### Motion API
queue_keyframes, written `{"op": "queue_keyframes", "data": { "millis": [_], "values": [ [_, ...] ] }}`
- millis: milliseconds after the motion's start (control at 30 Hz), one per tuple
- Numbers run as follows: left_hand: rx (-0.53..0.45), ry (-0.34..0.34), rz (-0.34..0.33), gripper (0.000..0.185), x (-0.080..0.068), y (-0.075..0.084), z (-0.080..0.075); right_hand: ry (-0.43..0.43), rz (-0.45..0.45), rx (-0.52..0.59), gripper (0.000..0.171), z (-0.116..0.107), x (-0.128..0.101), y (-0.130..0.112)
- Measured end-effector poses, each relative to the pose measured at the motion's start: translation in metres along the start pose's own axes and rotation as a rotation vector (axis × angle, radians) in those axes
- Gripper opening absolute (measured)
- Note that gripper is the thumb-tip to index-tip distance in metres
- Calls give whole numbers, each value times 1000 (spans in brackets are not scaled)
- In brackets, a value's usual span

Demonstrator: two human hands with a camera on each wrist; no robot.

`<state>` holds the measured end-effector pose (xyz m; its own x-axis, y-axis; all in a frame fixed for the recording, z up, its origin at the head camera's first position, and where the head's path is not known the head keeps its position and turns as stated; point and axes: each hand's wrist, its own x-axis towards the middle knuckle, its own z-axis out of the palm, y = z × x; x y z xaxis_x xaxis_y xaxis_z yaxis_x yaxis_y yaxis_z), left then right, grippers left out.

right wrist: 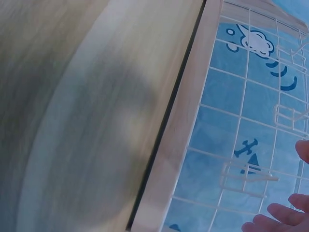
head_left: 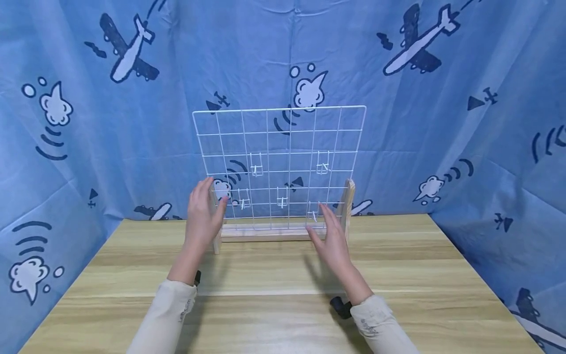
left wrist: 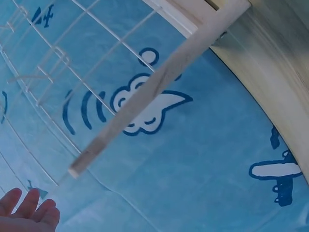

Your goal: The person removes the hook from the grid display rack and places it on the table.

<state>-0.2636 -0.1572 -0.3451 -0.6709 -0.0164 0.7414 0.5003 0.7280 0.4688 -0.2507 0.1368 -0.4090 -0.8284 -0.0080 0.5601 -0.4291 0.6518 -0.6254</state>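
Observation:
A white wire grid panel [head_left: 267,132] stands upright in a light wooden stand, with several small white hooks [head_left: 323,168] hung on it. Beside the panel's lower left edge, my left hand [head_left: 204,214] has its fingers extended and thumb apart, overlapping the left wooden post in the head view. That post [left wrist: 145,96] crosses the left wrist view, the fingertips [left wrist: 30,210] at the lower corner. My right hand [head_left: 331,243] is held before the lower right hook [head_left: 313,215], thumb and fingers spread. In the right wrist view its fingers [right wrist: 282,217] show close to a hook [right wrist: 248,179].
The stand's right post [head_left: 348,199] and bottom bar [head_left: 265,238] rest towards the back of a wood-grain table [head_left: 274,314]. Blue curtains [head_left: 57,196] printed with planes and clouds surround the table at the back and sides. Dark wrist devices [head_left: 340,308] sit at the sleeves.

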Motion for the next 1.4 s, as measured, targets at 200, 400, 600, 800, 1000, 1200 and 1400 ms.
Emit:
{"op": "queue_keyframes", "data": {
  "millis": [200,400,600,800,1000,1200,1400],
  "values": [
    [-77,-10,-120,54,9,-10,-4,-2,37,38,64,5,1,1],
    [-111,-50,-207,55,13,-19,-4,16,83,50,58,8,1,2],
    [-142,-88,-257,55,18,-33,0,58,111,45,50,13,-1,5],
    [-179,-160,-313,53,21,-44,3,104,135,25,42,18,-1,7],
    [-261,-179,-312,46,23,-50,8,132,103,-1,36,20,1,7],
    [-338,-158,-349,43,22,-53,10,134,108,-7,34,24,3,8],
    [-382,-137,-348,41,22,-54,11,121,115,9,33,24,5,9]
  ]
}}
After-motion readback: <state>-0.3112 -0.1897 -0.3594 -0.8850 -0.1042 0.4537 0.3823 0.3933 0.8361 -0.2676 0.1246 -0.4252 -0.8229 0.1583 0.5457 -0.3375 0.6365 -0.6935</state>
